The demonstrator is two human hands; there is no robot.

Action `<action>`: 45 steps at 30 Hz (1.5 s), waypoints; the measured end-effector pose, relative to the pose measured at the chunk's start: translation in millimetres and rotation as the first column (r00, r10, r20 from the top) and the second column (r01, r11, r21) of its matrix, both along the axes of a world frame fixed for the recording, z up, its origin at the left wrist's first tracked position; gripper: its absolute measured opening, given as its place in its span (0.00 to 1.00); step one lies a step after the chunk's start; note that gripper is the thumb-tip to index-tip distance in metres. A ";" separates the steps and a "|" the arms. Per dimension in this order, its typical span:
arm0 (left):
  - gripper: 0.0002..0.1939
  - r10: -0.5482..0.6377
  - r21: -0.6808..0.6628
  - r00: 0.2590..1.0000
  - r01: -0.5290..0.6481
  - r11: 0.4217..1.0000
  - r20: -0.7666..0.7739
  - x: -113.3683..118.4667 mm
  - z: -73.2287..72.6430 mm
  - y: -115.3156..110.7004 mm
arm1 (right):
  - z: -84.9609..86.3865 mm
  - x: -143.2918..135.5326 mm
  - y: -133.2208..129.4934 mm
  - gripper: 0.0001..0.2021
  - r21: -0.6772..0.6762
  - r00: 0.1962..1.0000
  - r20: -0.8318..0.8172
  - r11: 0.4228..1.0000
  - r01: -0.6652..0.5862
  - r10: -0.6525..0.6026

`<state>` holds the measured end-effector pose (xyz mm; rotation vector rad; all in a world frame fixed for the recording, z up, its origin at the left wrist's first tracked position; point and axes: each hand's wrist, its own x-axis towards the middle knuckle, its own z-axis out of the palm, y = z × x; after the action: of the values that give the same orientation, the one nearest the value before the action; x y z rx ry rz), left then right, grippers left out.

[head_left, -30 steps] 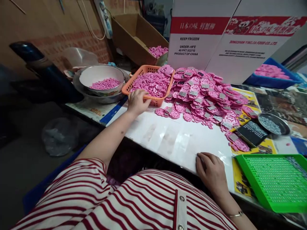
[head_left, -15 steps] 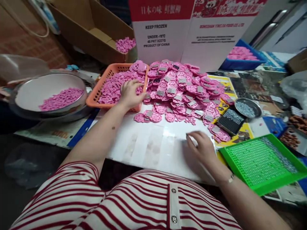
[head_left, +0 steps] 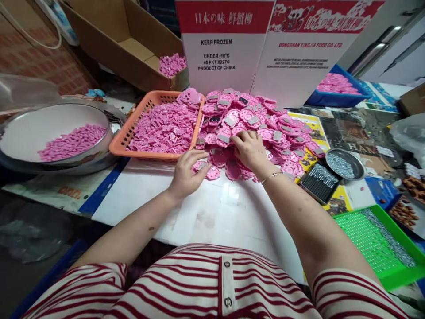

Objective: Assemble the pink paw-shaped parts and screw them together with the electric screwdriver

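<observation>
A heap of pink plastic casings with grey metal-like pieces [head_left: 252, 119] lies at the middle of the table. My right hand [head_left: 250, 153] rests on its front side, fingers bent and somewhat apart over the casings; the undersides of its fingertips are hidden. At the heap's near left corner is my left hand [head_left: 188, 173], thumb and fingers apart around the edge of a few loose casings [head_left: 212, 173]. I see nothing held in it. Just behind my left hand stands an orange basket [head_left: 146, 155] filled with small pink plastic parts [head_left: 162, 126].
A round basin [head_left: 20, 133] with pink pieces stands left. Behind are a cardboard box [head_left: 109, 48] and a printed white carton [head_left: 219, 79]. To the right lie a dish of screws [head_left: 341, 164], a black tray [head_left: 314, 184], a green tray [head_left: 392, 279] and a blue bin [head_left: 345, 99].
My left hand has come out of the orange basket, toward me and right, to the heap's corner. My right hand has moved forward and left from above the white tabletop onto the heap.
</observation>
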<state>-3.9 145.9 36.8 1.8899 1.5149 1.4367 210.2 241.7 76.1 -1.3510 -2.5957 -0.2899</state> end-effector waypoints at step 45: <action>0.29 -0.006 -0.329 0.978 0.076 0.941 0.209 6.2 -50.7 -123.2 | -33.6 -3.6 -206.5 0.19 -0.142 0.997 0.060 0.988 0.059 -0.051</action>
<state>2.3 22.7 -13.9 1.5132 1.4993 1.2190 206.6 35.1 42.5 -1.4843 -2.6738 -0.1530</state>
